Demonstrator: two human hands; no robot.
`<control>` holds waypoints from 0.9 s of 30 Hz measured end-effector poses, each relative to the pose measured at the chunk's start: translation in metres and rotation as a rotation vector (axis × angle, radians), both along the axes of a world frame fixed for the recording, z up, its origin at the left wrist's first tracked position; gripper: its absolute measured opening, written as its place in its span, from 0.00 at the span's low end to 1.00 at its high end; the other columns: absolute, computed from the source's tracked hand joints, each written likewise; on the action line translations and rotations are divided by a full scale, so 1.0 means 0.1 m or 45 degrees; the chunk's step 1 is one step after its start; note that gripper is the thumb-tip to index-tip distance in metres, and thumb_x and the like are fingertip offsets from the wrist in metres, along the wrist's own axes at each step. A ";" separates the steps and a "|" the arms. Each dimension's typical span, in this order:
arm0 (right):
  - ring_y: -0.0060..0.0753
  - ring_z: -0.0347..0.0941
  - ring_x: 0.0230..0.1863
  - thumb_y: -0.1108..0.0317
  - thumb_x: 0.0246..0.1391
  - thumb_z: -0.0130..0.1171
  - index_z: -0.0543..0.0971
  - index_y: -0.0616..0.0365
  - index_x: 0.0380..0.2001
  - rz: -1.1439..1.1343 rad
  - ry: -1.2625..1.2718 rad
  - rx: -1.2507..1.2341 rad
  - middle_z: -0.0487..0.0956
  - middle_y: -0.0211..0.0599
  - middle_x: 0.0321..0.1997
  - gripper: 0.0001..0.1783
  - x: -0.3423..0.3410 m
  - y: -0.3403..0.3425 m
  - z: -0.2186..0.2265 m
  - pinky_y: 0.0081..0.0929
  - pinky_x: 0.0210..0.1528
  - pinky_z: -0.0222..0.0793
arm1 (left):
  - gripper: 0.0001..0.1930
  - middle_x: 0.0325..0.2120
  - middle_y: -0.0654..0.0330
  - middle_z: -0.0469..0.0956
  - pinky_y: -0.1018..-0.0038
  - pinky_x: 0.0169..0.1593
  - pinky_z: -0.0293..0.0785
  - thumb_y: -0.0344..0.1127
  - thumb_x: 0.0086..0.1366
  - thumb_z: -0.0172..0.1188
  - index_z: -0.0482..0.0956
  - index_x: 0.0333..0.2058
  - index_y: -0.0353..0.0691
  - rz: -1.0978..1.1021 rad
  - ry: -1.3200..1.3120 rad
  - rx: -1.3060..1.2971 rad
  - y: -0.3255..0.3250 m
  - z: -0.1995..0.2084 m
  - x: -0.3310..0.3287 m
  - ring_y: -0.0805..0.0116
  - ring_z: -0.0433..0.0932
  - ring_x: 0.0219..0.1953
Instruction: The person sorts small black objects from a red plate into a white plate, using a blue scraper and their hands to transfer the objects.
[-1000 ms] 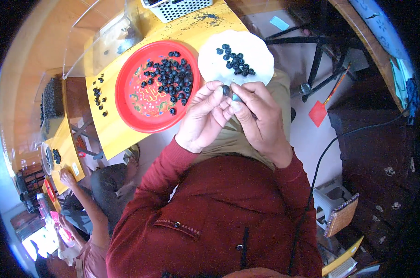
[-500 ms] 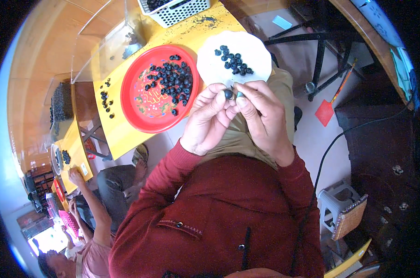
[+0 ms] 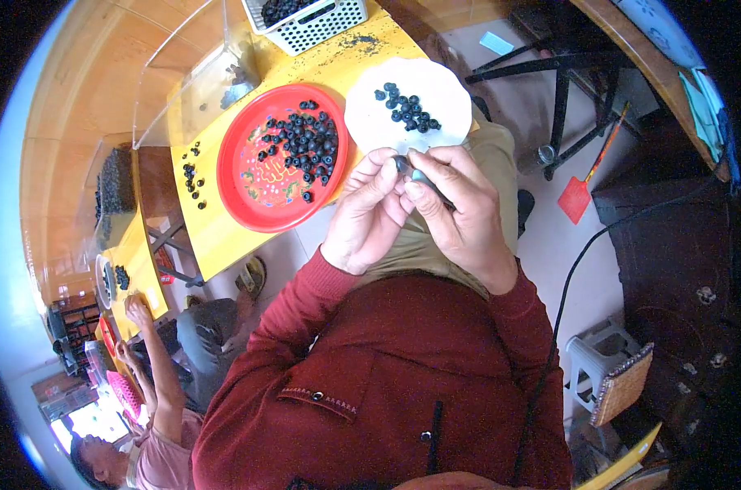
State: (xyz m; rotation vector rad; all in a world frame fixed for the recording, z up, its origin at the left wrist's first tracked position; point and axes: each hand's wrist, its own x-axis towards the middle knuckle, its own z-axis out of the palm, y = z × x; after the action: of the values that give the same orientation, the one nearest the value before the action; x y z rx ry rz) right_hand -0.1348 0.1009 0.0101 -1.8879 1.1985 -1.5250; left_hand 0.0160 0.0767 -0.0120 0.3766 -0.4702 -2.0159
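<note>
- The dark round piece (image 3: 401, 163) sits in your fingertips, just off the near rim of the white plate (image 3: 446, 91); it could squirt free if you squeeze its smooth, curved side too hard.
- A slip there would probably send it into your lap, onto the trousers (image 3: 495, 167), since your hands are past the plate's near rim.
- Your fingertips are so close together that a sudden push from the right could catch the left thumb.
- The plate seems to reach the edge of the yellow table (image 3: 211, 249), so a knuckle bumping it might scatter its loose dark pieces (image 3: 406, 113).
- Your left hand (image 3: 364, 200) pinches the piece between thumb and fingers, palm turned partly up, beside the red tray (image 3: 228, 186).
- Your right hand (image 3: 462, 204) closes on a small blue-green thing (image 3: 420, 175), too small to identify, knuckles up and thumb beneath.
- Both forearms come up and inward, wrists apart, fingertips meeting.
</note>
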 end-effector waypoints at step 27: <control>0.10 0.63 0.27 0.69 0.60 0.58 0.79 0.63 0.33 0.231 -0.672 0.653 0.72 0.20 0.24 0.07 -0.12 0.15 -0.14 0.14 0.28 0.60 | 0.08 0.36 0.57 0.80 0.71 0.44 0.78 0.27 0.64 0.59 0.76 0.42 0.35 -0.115 -0.148 -0.173 0.19 -0.01 0.16 0.69 0.80 0.37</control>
State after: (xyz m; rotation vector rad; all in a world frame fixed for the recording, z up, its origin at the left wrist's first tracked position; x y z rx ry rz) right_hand -0.1471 0.1155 -0.0035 -1.1342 1.0103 -1.3342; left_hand 0.0323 0.0957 -0.0131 0.3963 -0.7038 -2.0431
